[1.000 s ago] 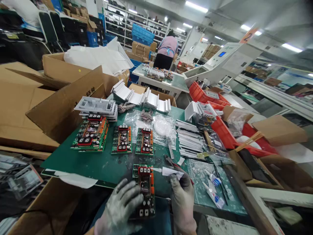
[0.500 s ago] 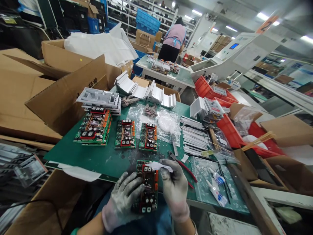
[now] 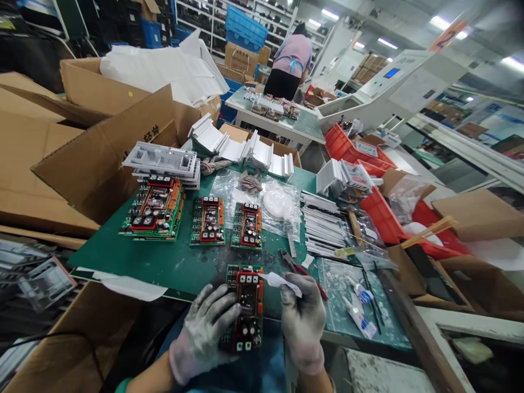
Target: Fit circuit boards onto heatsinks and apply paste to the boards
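Note:
In a grey-stained white glove, my left hand point(image 3: 208, 330) holds a green circuit board point(image 3: 249, 308) by its left side, fingers lying across the edge. The board reaches over the table's front edge toward me; two red-framed blocks with white squares sit at its ends. My right hand point(image 3: 303, 316), gloved too, pinches a small white squeeze tube point(image 3: 282, 283). Its thin nozzle points left, close to the board's upper red block. Whether the nozzle touches is too small to tell. Red-handled cutters point(image 3: 301, 270) lie just behind my right hand.
Two similar boards point(image 3: 207, 221) lie farther back, beside a stack of boards point(image 3: 153, 210) with grey plastic housings point(image 3: 164, 161) behind. White strips point(image 3: 323, 224) and blue-white tubes point(image 3: 360, 316) lie to the right. Cardboard boxes point(image 3: 110, 147) flank the left. A person point(image 3: 292, 57) bends over another table.
My right hand has drawn a little to the right with the white tube, uncovering more of the nozzle. My left hand and the board stay nearly in place.

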{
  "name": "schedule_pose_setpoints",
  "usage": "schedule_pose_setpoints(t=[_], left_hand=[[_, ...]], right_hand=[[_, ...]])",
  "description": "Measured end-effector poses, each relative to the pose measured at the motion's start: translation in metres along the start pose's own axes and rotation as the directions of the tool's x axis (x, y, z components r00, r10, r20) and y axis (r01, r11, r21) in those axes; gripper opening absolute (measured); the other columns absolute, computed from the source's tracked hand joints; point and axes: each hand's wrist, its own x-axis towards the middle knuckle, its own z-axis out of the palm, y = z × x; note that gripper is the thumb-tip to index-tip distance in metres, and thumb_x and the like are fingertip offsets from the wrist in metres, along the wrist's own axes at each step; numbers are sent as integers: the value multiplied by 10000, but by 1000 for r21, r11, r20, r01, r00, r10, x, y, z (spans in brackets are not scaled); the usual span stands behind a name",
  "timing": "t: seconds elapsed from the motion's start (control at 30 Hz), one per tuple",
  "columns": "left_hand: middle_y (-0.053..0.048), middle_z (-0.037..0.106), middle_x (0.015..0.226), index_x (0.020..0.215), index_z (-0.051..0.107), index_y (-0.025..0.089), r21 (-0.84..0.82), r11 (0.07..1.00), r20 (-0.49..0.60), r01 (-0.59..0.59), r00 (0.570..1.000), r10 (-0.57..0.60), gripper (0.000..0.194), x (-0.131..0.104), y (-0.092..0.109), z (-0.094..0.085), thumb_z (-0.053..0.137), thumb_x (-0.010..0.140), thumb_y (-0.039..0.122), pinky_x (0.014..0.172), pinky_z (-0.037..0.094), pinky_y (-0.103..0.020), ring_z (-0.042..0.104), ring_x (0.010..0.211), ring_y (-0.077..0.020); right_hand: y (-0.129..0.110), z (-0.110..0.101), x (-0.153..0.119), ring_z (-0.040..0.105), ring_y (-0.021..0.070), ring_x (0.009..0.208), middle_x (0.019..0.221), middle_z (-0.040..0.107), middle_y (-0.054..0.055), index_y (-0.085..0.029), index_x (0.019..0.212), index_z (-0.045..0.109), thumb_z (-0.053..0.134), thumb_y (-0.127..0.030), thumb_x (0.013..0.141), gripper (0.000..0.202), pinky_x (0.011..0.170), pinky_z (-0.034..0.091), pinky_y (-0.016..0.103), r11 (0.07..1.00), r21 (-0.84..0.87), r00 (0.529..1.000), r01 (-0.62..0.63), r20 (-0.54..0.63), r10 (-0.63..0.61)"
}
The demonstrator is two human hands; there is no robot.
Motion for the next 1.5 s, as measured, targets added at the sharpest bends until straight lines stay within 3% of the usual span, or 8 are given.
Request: schedule_pose_setpoints(t=[0.37, 0.57, 0.73, 0.97, 1.1, 1.2, 1.3, 1.5], left_hand=[[-76, 693, 1164, 1199, 593, 198, -42, 998, 39, 39, 999, -37, 555, 2, 1, -3, 676, 775, 546, 1202, 223, -412, 557, 1237, -264], [-77, 700, 1154, 1220, 571, 201, -10, 999, 56, 50, 997, -50, 550, 3, 3, -3, 668, 759, 484, 1178, 268, -424, 587, 1203, -275], [-104, 708, 1110, 1252, 552, 152, 23, 999, -1, 37, 999, -37, 583, 3, 4, -1, 614, 792, 506, 1152, 306, -417, 630, 1132, -274], [-114, 706, 1098, 1249, 553, 136, 33, 999, 5, 41, 999, -41, 576, 6, 6, -3, 628, 778, 458, 1148, 315, -417, 626, 1136, -274], [-86, 695, 1145, 1198, 582, 178, -9, 999, 42, 33, 999, -33, 547, 7, 4, -5, 652, 774, 517, 1182, 260, -406, 592, 1190, -267], [-76, 692, 1150, 1186, 588, 197, -29, 999, 55, 40, 998, -38, 531, 5, 2, -5, 650, 781, 534, 1190, 242, -409, 573, 1218, -267], [-67, 691, 1162, 1204, 586, 212, -31, 998, 73, 46, 996, -44, 558, 3, 1, -5, 665, 761, 541, 1194, 229, -412, 567, 1227, -269], [-76, 687, 1165, 1235, 564, 207, -28, 999, 86, 41, 996, -39, 583, 3, 2, -4, 682, 746, 503, 1192, 233, -429, 556, 1238, -272]], right_hand=[[6, -1, -31, 659, 150, 792, 912, 655, 34, -228, 1020, 606, 564, -194, 950, 88, 642, 582, 265, 965, 112, 971, 239, -2, -240], [-25, 6, -14, 634, 152, 648, 805, 702, 55, -194, 995, 650, 534, -131, 944, 142, 554, 526, 281, 836, 89, 823, 541, 151, -548], [-43, 18, -10, 635, 150, 637, 795, 723, 52, -203, 955, 666, 497, -109, 951, 194, 536, 508, 286, 783, 71, 760, 617, 205, -617], [-44, 18, -7, 634, 160, 634, 787, 724, 61, -195, 928, 680, 507, -116, 952, 191, 527, 488, 293, 784, 10, 764, 621, 216, -608], [-29, 1, -15, 653, 159, 670, 842, 728, 59, -212, 989, 677, 556, -142, 936, 149, 564, 535, 278, 871, 100, 852, 481, 184, -491], [-15, -13, -29, 694, 163, 775, 907, 719, 45, -238, 1011, 641, 582, -217, 943, 92, 656, 592, 278, 967, 222, 988, 123, 65, -140], [-8, -23, -43, 712, 177, 774, 867, 717, 37, -230, 974, 613, 554, -347, 969, 131, 640, 603, 282, 925, 353, 989, -143, 84, 120], [-21, -24, -51, 710, 158, 728, 836, 718, 21, -246, 956, 613, 551, -378, 971, 147, 618, 593, 252, 921, 374, 975, -113, 220, 31]])
